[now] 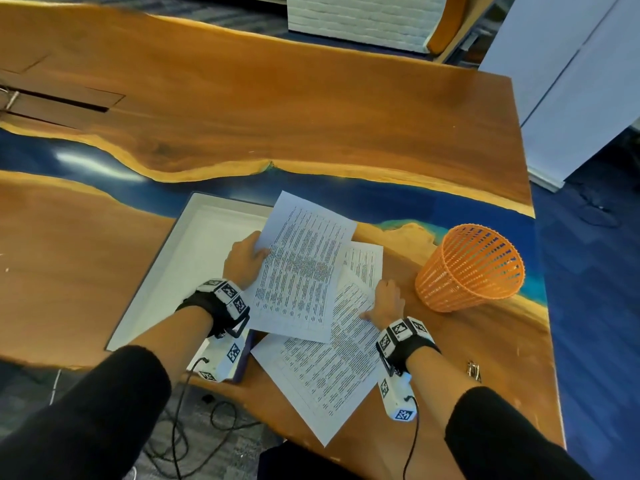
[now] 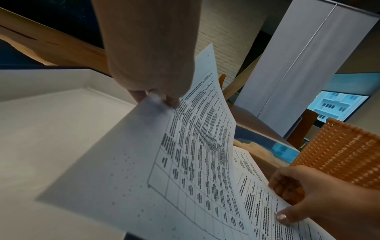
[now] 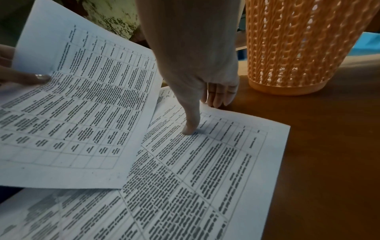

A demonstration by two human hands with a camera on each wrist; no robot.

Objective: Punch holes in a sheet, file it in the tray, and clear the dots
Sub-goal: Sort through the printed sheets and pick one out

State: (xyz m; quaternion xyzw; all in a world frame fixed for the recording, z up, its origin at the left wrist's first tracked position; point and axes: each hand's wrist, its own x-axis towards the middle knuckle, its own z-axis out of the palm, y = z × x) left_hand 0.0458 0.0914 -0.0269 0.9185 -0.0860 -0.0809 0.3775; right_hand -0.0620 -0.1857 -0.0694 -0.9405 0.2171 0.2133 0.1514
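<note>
My left hand point(image 1: 244, 261) pinches the left edge of a printed sheet point(image 1: 304, 265) between thumb and fingers point(image 2: 170, 102). The sheet is lifted and tilted, partly over the right side of the white tray point(image 1: 162, 282). In the left wrist view the held sheet point(image 2: 185, 162) curves above the tray floor point(image 2: 51, 129). My right hand point(image 1: 388, 299) rests on a loose stack of printed sheets point(image 1: 329, 375) lying on the table. Its thumb point(image 3: 190, 128) presses the top sheet point(image 3: 205, 178), and its fingertips touch down at the far edge. No hole punch shows.
An orange lattice basket point(image 1: 471, 268) stands upright just right of the stack, close to my right hand. A small metal object point(image 1: 473, 370) lies near the table's right front. The wooden table point(image 1: 311, 116) stretches away behind, and its right edge is near the basket.
</note>
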